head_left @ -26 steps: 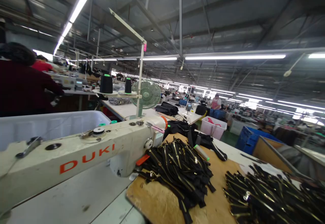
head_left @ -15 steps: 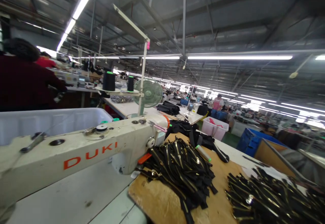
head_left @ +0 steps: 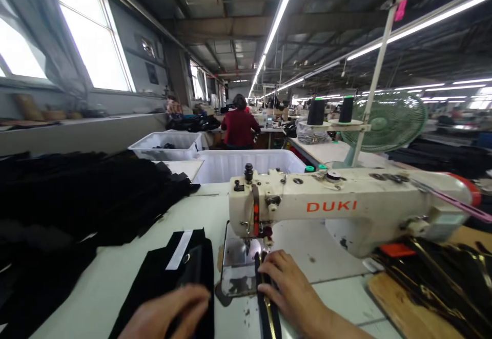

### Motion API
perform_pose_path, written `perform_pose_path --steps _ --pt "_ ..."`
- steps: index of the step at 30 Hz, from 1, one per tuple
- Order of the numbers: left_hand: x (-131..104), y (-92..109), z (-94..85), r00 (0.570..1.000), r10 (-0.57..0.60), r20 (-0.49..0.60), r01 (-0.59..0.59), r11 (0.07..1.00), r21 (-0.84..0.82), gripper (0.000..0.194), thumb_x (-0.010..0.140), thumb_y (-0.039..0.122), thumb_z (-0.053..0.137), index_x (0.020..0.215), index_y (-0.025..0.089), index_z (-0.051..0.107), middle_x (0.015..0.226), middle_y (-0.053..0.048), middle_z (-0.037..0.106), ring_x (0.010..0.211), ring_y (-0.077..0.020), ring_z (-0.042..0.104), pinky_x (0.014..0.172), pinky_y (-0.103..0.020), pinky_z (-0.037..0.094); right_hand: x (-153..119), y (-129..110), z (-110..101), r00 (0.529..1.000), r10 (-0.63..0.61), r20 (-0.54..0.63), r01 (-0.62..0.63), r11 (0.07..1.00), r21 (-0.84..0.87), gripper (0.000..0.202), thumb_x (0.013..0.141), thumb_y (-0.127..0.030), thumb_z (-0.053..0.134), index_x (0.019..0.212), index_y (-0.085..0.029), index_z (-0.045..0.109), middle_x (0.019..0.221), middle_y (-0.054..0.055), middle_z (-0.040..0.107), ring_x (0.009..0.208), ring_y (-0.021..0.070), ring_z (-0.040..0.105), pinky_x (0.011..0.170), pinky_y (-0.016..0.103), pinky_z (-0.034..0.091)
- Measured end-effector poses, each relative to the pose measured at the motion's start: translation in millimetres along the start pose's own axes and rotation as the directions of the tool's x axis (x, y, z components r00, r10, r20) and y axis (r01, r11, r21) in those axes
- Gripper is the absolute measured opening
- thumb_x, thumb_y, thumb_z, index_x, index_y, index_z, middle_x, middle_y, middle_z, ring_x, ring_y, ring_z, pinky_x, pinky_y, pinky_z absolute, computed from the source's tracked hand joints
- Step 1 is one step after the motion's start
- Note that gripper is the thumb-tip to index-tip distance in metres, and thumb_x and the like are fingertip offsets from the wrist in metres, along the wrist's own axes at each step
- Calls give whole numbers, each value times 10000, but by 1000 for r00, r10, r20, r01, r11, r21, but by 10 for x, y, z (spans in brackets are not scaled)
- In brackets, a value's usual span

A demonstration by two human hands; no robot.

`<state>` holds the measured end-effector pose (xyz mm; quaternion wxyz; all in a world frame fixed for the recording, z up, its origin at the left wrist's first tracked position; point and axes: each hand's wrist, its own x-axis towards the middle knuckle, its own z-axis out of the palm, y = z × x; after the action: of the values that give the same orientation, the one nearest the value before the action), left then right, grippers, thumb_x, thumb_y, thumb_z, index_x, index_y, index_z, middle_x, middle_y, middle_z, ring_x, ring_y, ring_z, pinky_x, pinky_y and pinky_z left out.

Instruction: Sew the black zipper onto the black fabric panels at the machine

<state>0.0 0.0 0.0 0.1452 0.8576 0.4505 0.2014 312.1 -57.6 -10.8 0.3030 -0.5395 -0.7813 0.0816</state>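
A cream sewing machine point(head_left: 346, 208) marked DUKI stands on the pale table point(head_left: 126, 262). My right hand point(head_left: 290, 288) lies flat on a black zipper strip point(head_left: 267, 311) with gold teeth that runs under the needle area. Its fingers press the strip down near the metal plate point(head_left: 236, 265). My left hand point(head_left: 165, 316) rests at the bottom edge on a flat stack of black fabric pieces point(head_left: 172, 272) with a white label, left of the machine.
A large heap of black fabric point(head_left: 77, 200) covers the table's left side. White plastic bins point(head_left: 238, 165) stand behind the machine. Black zippers point(head_left: 446, 277) lie on a wooden board at right. Thread cones point(head_left: 317, 112) and a green fan point(head_left: 384, 121) stand behind. A person in red point(head_left: 240, 126) sits farther back.
The view has swung left and down from the zipper piles to the machine's needle end. Both hands, unseen before, now appear on the table.
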Motion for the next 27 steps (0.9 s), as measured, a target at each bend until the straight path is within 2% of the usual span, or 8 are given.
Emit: perform_pose_path --steps 4,8,11,15,18,22,24,27 --pt "785 -307 -252 999 -20 30 18 999 51 478 901 444 557 1323 220 555 1424 -103 497 1352 -322 379 1156 -522 204 -18 64 30 992 -121 22 121 993 -13 216 922 -133 645 1115 -230 654 1081 53 635 1024 237 577 916 364 498" --pt "1083 -440 -145 991 -12 133 15 1000 -24 385 830 467 580 1111 215 655 1095 -96 655 1082 -326 563 1004 -482 393 -91 46 3 978 -189 90 190 982 -5 276 980 -171 522 1236 -207 619 1163 83 624 1054 234 582 927 354 510" --pt "1015 -296 16 982 29 184 1 988 -157 338 901 503 518 950 199 660 925 -66 671 929 -293 614 884 -415 467 -128 -5 -41 968 -201 151 207 978 -28 331 980 -236 527 1303 -193 584 1225 102 601 1106 253 563 967 379 500" --pt "929 68 196 970 97 225 -18 943 -331 393 988 510 444 1009 173 646 865 -37 698 805 -245 677 738 -326 543 -122 -46 -76 972 -162 172 173 984 -51 349 986 -270 531 1323 -190 570 1297 108 566 1187 262 518 1030 383 463" --pt "852 277 346 987 91 135 -42 944 -326 341 962 430 516 1162 177 627 1101 -87 682 1057 -304 643 935 -421 519 -121 -49 -77 972 -160 172 171 984 -55 323 985 -260 530 1297 -191 577 1302 92 561 1209 252 500 1078 382 421" --pt "533 406 506 984 151 -95 -159 983 -94 547 953 317 541 1477 260 392 1535 -92 377 1410 -314 354 1147 -511 326 -137 -35 -44 970 -175 169 190 979 -77 290 990 -277 537 1267 -201 574 1306 71 562 1236 246 482 1107 378 394" --pt "351 460 539 944 312 -108 -302 948 100 573 983 320 526 1520 306 326 1548 -54 381 1387 -271 410 1115 -429 396 -143 -21 -19 970 -184 162 201 975 -97 290 999 -290 527 1272 -201 565 1308 68 567 1238 244 485 1113 379 392" --pt "212 547 549 865 500 -40 -463 827 320 637 987 330 526 1557 242 256 1514 -66 441 1365 -246 446 1114 -398 389 -149 9 13 967 -213 141 232 962 -142 302 1014 -310 497 1282 -186 559 1313 79 577 1239 248 501 1116 386 398"
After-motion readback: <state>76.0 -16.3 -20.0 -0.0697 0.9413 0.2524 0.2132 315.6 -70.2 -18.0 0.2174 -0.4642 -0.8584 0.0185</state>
